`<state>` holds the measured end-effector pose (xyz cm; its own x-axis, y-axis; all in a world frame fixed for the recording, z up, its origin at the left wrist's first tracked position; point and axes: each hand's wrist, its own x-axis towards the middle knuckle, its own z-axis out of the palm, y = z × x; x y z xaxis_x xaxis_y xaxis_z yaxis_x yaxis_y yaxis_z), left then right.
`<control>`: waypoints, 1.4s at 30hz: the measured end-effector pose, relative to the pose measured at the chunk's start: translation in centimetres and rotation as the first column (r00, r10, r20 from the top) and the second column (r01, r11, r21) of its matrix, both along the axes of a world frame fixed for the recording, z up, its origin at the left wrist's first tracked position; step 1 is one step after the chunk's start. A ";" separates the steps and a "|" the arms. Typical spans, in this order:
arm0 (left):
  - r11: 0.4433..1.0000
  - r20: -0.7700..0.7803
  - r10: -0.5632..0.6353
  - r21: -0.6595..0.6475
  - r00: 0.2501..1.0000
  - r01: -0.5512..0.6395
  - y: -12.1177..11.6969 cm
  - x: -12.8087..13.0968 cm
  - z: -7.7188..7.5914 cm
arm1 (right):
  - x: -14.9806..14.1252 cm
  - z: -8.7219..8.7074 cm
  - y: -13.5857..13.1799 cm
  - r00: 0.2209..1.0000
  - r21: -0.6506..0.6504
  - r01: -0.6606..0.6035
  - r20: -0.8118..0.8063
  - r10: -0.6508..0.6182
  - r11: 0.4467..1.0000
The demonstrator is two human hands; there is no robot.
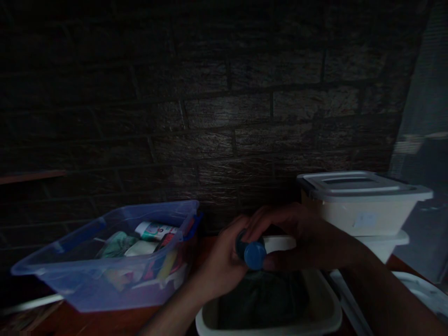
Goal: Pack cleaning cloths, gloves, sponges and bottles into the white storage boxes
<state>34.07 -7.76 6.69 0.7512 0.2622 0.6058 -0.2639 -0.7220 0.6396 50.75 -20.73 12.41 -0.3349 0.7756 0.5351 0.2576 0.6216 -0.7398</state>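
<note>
Nearest, across the bottom, the pale rim of a tub [331, 311] is seen on the reddish-brown tabletop [115, 323], and inside it dark, cloth-like contents [262, 298] are just made out in the gloom. Right above the tub, here is the action: a small container [241, 243] is held up with its round blue cap [255, 255] turned toward the near side. From the left it is gripped by the left hand [227, 259], whose fingers are curled closed around its dark body. From the right the right hand [297, 228] is brought over it, half closed, the fingers arched across the top and the thumb set close by the cap's right edge; whether the cap is actually pinched cannot be told. Off to the right of the tub, a pale flat strip [353, 303] is laid aslant, partly hidden by the right forearm, and beyond that forearm a whitish rounded item [425, 289] is glimpsed. Over on the left, a bluish see-through box [94, 289] is filled with odds and ends, among them a white-and-teal tube [156, 230] and a bunched greenish item [119, 243]. Farther back on the right, a lidded pale box [364, 217] is stacked on another pale container [381, 247], a small label being carried on its front. Farthest of all, everything is backed by a dark brick-patterned wall [217, 112], faintly lit in the middle.
</note>
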 end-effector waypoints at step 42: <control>1.000 -0.015 0.001 0.015 1.000 0.000 -0.3 0.2 0.5 | -1.0 -0.3 -0.1 0.989 -0.034 0.136 0.064 -0.133 0.990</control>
<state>34.26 -8.02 7.21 0.7598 0.2538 0.5986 -0.2543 -0.7313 0.6328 49.72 -20.79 12.13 -0.2578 0.8352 0.4858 0.3828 0.5500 -0.7423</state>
